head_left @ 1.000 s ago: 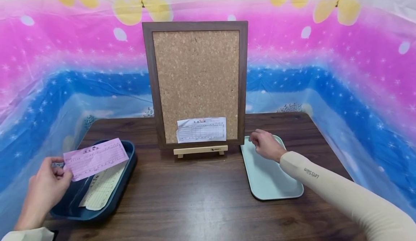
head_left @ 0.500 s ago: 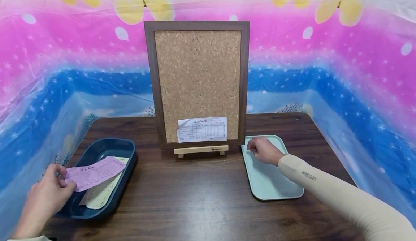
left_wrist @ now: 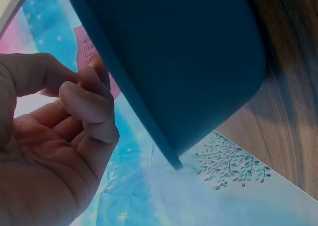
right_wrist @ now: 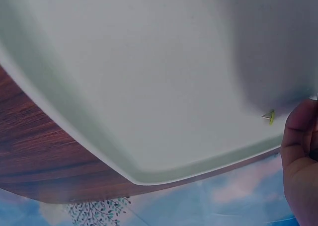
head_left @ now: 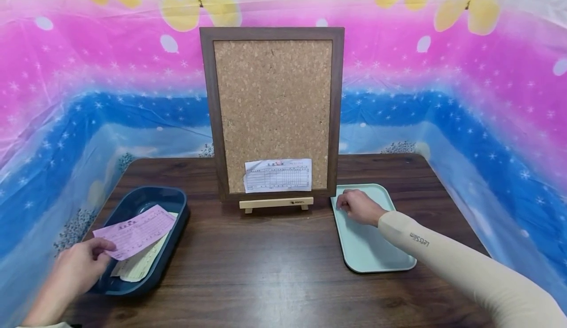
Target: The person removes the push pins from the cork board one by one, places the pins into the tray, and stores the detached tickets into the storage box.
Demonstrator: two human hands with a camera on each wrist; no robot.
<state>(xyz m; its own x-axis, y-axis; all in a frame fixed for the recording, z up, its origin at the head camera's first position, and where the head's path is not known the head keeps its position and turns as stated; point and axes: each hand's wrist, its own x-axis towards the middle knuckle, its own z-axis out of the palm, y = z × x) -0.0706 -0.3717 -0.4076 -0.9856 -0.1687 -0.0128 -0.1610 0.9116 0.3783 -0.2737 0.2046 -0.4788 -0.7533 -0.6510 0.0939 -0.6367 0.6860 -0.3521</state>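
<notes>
My left hand (head_left: 79, 265) pinches one end of a pink receipt slip (head_left: 141, 231), which lies tilted over the dark blue basin (head_left: 182, 220). Under it, inside the basin, is a pale yellow slip (head_left: 138, 266). In the left wrist view the basin's wall covers most of the pink receipt slip. My right hand (head_left: 361, 207), fingers curled, is at the far left part of the pale green tray (head_left: 376, 247). A yellow thumbtack (right_wrist: 271, 117) lies on the tray beside that hand. The right fingertips are hidden, so anything between them cannot be made out.
A framed cork board (head_left: 274, 106) leans upright on a small wooden easel (head_left: 274, 203) at mid-table. A white receipt slip (head_left: 283, 176) is fixed low on it. Printed cloth (head_left: 385, 67) surrounds the dark wooden table (head_left: 248, 274).
My left hand has lowered the pink receipt slip into the basin area and shifted slightly right with it. The right hand has dipped a little over the tray.
</notes>
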